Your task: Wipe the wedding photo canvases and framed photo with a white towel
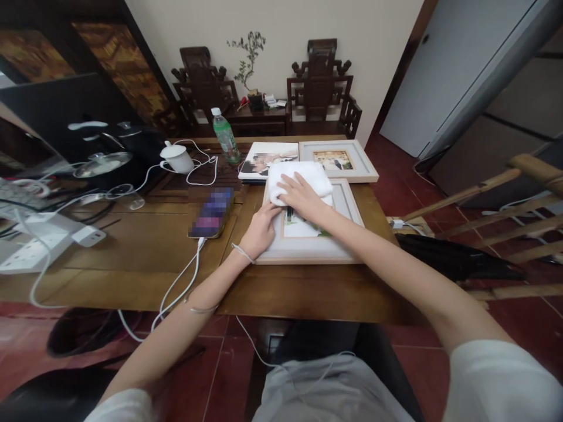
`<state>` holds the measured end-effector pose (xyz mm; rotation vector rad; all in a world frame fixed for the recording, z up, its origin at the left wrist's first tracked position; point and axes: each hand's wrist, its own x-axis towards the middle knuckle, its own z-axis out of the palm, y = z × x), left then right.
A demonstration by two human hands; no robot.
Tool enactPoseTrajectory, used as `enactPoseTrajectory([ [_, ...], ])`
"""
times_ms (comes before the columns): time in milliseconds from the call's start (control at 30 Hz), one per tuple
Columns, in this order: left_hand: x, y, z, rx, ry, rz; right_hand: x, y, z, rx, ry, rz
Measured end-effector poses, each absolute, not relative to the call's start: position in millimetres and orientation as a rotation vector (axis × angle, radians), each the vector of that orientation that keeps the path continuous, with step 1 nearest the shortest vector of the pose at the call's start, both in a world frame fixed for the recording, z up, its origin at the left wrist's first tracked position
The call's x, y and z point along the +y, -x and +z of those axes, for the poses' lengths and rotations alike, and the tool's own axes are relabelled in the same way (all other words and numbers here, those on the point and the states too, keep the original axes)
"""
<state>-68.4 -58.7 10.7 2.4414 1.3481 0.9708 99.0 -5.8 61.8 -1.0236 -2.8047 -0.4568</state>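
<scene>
A pale picture frame (316,258) with a photo inside lies flat on the wooden table in front of me. On its upper part is a folded white cloth (323,179). My right hand (301,196) lies flat on this cloth, its fingers spread and pressing down. At the frame's left side, my left hand (259,228) is closed over the edge, close to the cloth's lower corner. Both hands partly cover the photo.
Beyond the frame lie a white photo panel (270,153) and a second framed photo (363,161). A green-labelled bottle (225,138), a lidded white cup (176,158) and a cabled phone (212,214) stand or lie leftward. A power strip (39,246) sits far left.
</scene>
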Motion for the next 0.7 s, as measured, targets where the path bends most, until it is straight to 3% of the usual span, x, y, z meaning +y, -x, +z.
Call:
enactPoseTrajectory([
  [467, -51.3, 74.8, -5.4, 1.365, -2.401, 1.073, -6.6, -206.2, 68.6, -2.787, 1.358, -0.61],
  [700, -59.2, 69.5, -2.9, 1.426, -2.433, 1.009, -74.8, -232.0, 67.1, -2.783, 1.305, -0.488],
])
